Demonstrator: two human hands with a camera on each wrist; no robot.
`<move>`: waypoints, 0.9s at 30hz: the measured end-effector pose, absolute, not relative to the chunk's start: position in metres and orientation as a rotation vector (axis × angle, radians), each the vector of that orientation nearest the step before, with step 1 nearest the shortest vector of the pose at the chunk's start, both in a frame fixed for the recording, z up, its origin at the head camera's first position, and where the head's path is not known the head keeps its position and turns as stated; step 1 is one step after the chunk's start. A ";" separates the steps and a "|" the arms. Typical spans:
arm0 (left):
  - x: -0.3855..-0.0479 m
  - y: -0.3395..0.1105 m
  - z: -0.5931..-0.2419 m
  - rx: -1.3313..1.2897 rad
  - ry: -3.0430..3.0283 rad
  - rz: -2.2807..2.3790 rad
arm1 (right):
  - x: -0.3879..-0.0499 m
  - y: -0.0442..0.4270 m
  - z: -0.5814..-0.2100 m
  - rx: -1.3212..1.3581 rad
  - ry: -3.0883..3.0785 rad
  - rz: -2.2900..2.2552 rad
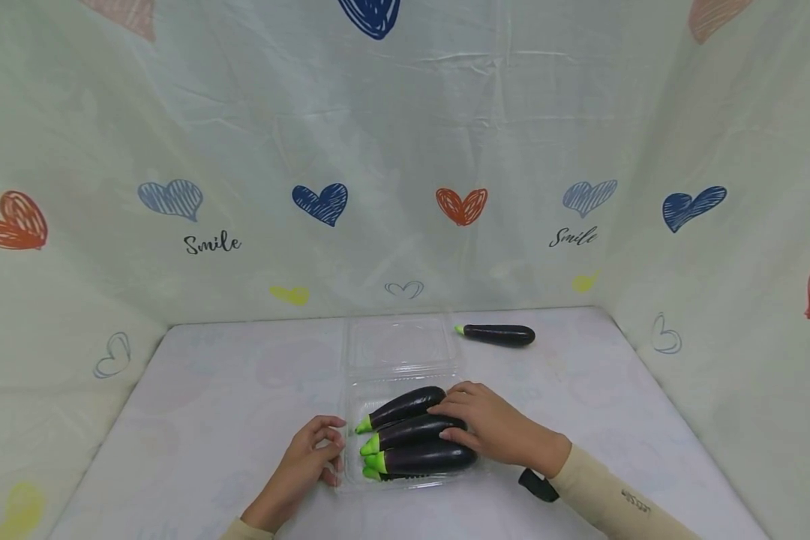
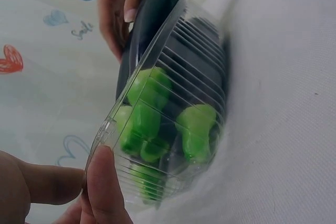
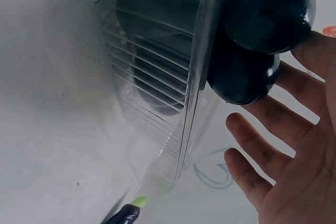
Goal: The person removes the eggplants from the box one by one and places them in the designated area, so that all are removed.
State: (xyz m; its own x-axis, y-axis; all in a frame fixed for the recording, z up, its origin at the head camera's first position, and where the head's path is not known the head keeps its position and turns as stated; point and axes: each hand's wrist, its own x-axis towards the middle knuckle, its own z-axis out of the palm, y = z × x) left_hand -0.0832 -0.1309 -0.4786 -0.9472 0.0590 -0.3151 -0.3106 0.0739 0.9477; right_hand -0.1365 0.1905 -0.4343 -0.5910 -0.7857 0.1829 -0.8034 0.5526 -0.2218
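Note:
A clear plastic clamshell box [image 1: 418, 481] stands on the table with its lid [image 1: 401, 345] folded back. Several dark eggplants with green stem ends lie stacked in it, among them a front eggplant [image 1: 425, 457], a middle eggplant [image 1: 412, 433] and a rear eggplant [image 1: 405, 406]. With thumb and fingers, my left hand [image 1: 308, 452] pinches the box's left rim [image 2: 103, 128]. At the other side, my right hand [image 1: 493, 424] rests on the eggplants' blunt ends, its fingers [image 3: 260, 148] spread and fairly straight. Green stems [image 2: 147, 98] show through the ribbed wall.
One more eggplant [image 1: 499, 335] lies on the table at the back, right of the lid. A black object [image 1: 538, 485] is partly hidden under the right wrist. A white curtain [image 1: 391, 247] with printed hearts encloses the white table [image 1: 243, 405].

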 end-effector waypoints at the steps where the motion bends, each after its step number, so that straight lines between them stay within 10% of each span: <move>1: -0.083 -0.131 -0.479 -0.253 2.083 1.952 | -0.137 0.190 -0.434 1.396 -2.704 0.442; 27: -0.083 -0.131 -0.479 -0.258 2.088 1.940 | -0.143 0.195 -0.432 1.322 -2.546 0.487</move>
